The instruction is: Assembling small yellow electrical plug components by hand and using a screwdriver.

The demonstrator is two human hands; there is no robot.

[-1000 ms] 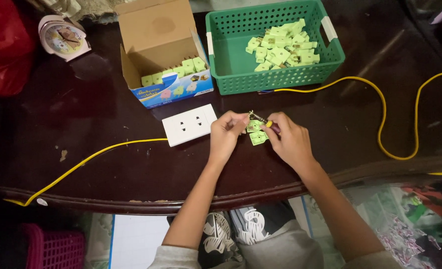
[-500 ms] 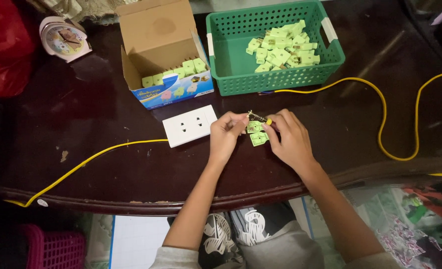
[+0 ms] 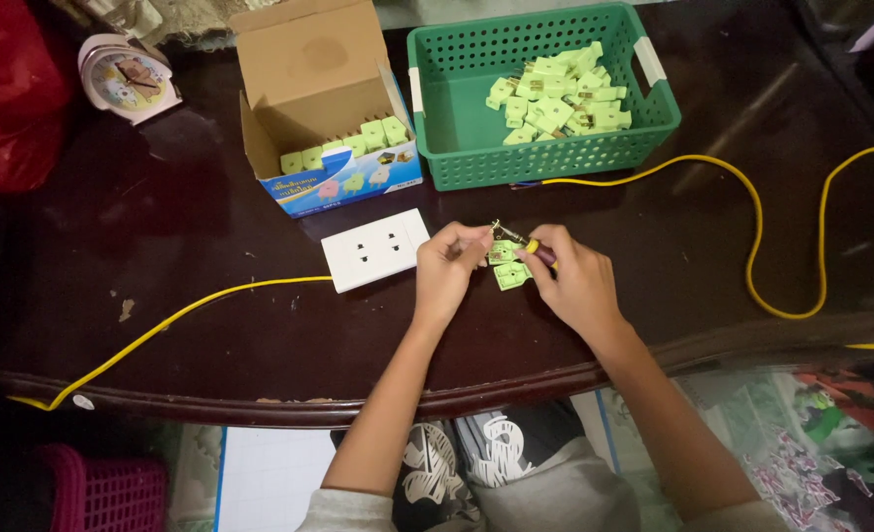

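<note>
Not much has moved since a second ago: by the surface's near edge, past the white socket plate [image 3: 375, 248], our left hand [image 3: 447, 271] still pinches the green plug [image 3: 508, 266], right hand [image 3: 575, 281] clamped on the screwdriver [image 3: 518, 239], mid-screwing, we reckon.

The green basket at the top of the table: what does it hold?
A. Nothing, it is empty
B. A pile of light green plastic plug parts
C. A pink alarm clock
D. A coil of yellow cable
B: the green basket holds a heap of light green plug parts on its right side, while the yellow cable runs on the table outside it and the pink clock stands far left.
</note>
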